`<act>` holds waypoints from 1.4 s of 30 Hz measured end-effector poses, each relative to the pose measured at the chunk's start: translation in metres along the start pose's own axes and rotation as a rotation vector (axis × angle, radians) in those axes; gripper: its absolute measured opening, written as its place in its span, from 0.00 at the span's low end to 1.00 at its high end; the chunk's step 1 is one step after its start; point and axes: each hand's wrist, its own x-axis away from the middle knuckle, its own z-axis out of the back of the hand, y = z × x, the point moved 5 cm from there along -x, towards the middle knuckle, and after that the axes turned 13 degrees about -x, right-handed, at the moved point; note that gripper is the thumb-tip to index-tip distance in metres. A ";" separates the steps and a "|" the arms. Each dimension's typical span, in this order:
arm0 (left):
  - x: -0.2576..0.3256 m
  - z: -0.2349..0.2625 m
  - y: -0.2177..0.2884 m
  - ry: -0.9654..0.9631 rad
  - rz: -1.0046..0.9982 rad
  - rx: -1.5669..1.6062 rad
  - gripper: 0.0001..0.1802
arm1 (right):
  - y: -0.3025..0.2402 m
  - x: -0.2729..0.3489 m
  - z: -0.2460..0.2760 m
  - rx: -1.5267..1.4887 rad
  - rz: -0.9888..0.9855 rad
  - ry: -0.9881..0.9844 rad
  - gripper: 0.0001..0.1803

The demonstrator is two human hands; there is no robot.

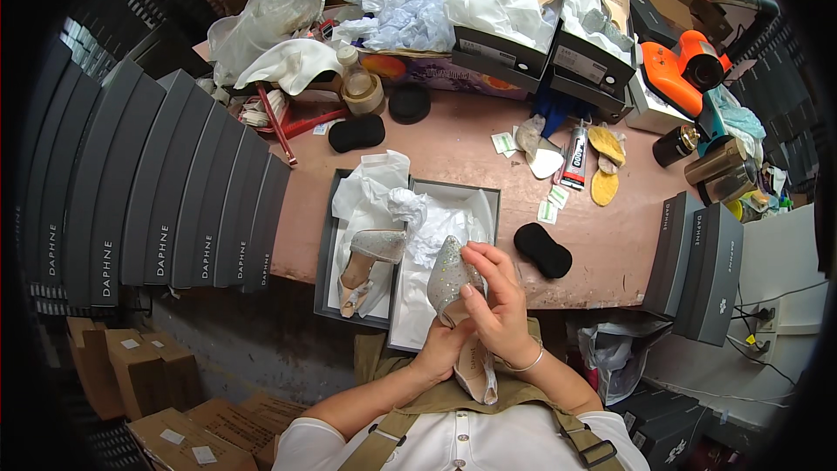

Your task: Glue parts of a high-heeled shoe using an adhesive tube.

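Observation:
A silver glitter pointed-toe shoe (455, 272) is held upright in front of my chest, its toe pointing away from me. My left hand (443, 347) is closed round its middle, with most of the fingers hidden. Along the right side of the toe, my right hand (499, 298) grips with thumb and fingertips on the glitter surface. The matching shoe (378, 246) lies in the left part of an open grey shoebox (328, 296), among white tissue paper (373, 181). The box's right part, also lined with tissue, lies just beyond my hands.
Stacked grey shoeboxes (144, 192) line the left; two more (708, 270) stand at the right edge. Black sponges (542, 250), a glue tube (575, 157) and yellow pads (604, 187) lie on the pink table (610, 249). An orange heat tool (671, 78) sits at the back right.

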 end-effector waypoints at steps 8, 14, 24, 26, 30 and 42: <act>0.001 0.001 -0.001 -0.004 -0.002 -0.002 0.18 | -0.006 -0.001 -0.005 0.191 0.122 -0.030 0.24; 0.001 -0.001 0.001 0.015 0.014 0.010 0.16 | -0.005 0.000 -0.007 0.299 0.176 -0.062 0.27; 0.001 0.001 0.000 -0.035 0.013 0.022 0.16 | -0.011 0.000 -0.005 0.210 0.161 -0.031 0.25; 0.001 0.002 -0.002 -0.034 0.024 0.031 0.17 | -0.011 0.000 -0.006 0.207 0.158 -0.037 0.24; 0.001 0.001 -0.002 -0.032 0.021 0.024 0.20 | -0.009 0.000 -0.007 0.223 0.158 -0.043 0.24; 0.003 0.001 -0.001 -0.029 -0.008 0.007 0.19 | -0.010 0.002 -0.006 0.302 0.187 -0.047 0.24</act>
